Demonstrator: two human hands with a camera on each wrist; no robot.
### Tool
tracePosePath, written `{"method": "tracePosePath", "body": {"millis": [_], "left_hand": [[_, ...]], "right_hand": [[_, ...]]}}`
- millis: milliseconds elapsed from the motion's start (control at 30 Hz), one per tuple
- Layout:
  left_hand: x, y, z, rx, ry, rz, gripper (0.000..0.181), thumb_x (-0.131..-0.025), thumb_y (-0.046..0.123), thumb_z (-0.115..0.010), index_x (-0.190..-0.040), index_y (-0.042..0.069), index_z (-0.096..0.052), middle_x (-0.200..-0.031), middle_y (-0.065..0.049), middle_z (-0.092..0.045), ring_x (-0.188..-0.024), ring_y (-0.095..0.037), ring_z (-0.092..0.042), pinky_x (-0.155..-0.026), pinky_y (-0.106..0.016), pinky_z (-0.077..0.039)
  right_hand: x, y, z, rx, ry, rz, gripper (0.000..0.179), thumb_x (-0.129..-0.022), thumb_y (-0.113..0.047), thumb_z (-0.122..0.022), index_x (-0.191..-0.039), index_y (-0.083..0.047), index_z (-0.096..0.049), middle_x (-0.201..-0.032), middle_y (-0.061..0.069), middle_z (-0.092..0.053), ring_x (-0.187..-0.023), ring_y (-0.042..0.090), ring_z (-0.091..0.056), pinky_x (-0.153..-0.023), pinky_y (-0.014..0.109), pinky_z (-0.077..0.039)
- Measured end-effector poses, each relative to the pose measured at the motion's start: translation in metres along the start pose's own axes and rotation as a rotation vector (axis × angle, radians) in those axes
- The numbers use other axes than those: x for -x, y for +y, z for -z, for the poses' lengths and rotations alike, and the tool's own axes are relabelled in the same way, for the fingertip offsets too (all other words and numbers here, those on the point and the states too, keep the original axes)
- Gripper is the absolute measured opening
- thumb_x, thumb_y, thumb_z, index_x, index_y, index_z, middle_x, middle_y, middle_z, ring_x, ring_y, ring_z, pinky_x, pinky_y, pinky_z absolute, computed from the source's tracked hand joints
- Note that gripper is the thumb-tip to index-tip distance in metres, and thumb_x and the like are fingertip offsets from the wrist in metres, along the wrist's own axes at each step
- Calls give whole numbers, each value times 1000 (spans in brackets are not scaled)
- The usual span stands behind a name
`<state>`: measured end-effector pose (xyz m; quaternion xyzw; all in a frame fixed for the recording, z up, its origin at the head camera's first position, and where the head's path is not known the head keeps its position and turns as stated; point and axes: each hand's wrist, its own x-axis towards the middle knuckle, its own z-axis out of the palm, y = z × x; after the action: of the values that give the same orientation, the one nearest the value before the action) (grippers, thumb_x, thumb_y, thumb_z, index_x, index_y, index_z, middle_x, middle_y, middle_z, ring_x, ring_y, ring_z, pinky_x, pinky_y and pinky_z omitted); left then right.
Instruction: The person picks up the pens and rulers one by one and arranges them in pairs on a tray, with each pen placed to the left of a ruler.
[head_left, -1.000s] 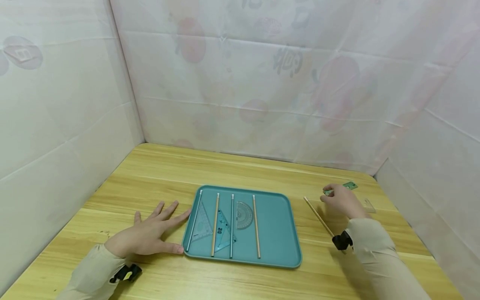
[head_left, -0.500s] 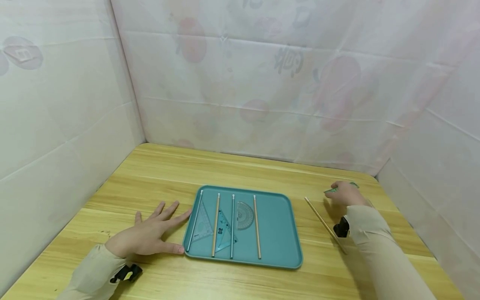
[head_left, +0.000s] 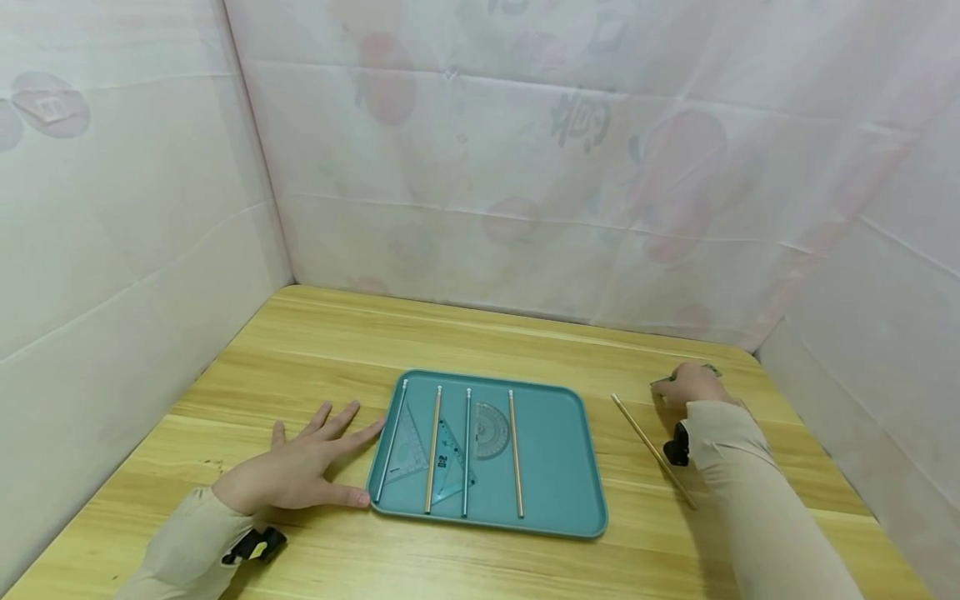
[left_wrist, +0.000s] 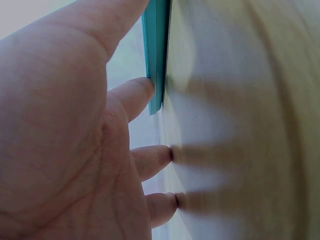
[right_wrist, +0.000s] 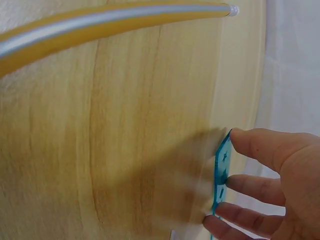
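My left hand (head_left: 296, 471) lies with fingers spread at the left edge of a teal tray (head_left: 558, 467); thumb and index finger touch its rim (left_wrist: 156, 60). In the tray are a clear set square (head_left: 407, 450), a blue set square (head_left: 447, 479), a clear protractor (head_left: 491, 432) and several pencils (head_left: 517, 467). At the right of the table my right hand (head_left: 693, 385) pinches a translucent blue-green ruler (right_wrist: 222, 162) with star-shaped cutouts, thumb on one edge and fingertips along it. Most of the ruler is hidden by the hand in the head view.
A gold pencil (head_left: 652, 450) lies slantwise on the wooden table (head_left: 480, 571) between the tray and my right forearm. Pale printed cloth walls (head_left: 480, 167) stand behind the table and on both sides.
My right hand has moved slightly right and back with the ruler, and the forearm now covers the small clear piece beside it. The left hand and tray stay put.
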<state>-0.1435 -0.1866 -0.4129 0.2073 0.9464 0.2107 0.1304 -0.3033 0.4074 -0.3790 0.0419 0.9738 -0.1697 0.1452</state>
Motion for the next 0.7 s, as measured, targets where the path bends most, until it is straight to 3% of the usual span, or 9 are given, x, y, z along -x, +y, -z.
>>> {"method": "tracePosePath", "body": {"millis": [33,133,400,533,700], "left_hand": [[0,0,0,-1,1,-2,102,-88,77,-71,-171,35,-30,-180,-23,-13,-160,-64,-7,-94,-103,1],[0,0,0,-4,2,-2,102,-88,78,-70,-171,36,-29,-180,-23,-13,-160,-64,-7,-95,-103,1],[-1,0,2,-7,4,-1,101,-88,78,-69,-171,36,-30,-180,-23,-14,-160,-65,-6,-95,-103,2],[0,1,2,-10,4,-3,102,-88,78,-70,-171,35,-30,-179,-24,-14,-159,-66,-7,-94,-103,1],[1,1,2,-8,5,-1,102,-87,78,-70,-171,35,-30,-179,-24,-14,-159,-66,-7,-95,-103,1]], "right_hand": [[-1,1,-1,-10,4,-1,44,-105,-31,-59,-66,-14,-49,-53,-4,-44,-49,8,-36,-53,27,-39],[-2,-2,-1,1,18,12,52,-104,-28,-60,-56,-21,-42,-49,-10,-32,-47,5,-30,-53,25,-37],[-6,1,0,108,89,47,57,-104,-21,-63,-55,-22,-35,-51,-10,-25,-49,6,-25,-56,27,-35],[-5,2,-1,124,145,61,52,-100,-12,-68,-54,-17,-43,-52,-5,-40,-53,13,-43,-58,31,-44],[-3,1,1,146,183,56,29,-94,-2,-66,-66,-2,-61,-69,16,-65,-68,29,-59,-64,42,-51]]}}
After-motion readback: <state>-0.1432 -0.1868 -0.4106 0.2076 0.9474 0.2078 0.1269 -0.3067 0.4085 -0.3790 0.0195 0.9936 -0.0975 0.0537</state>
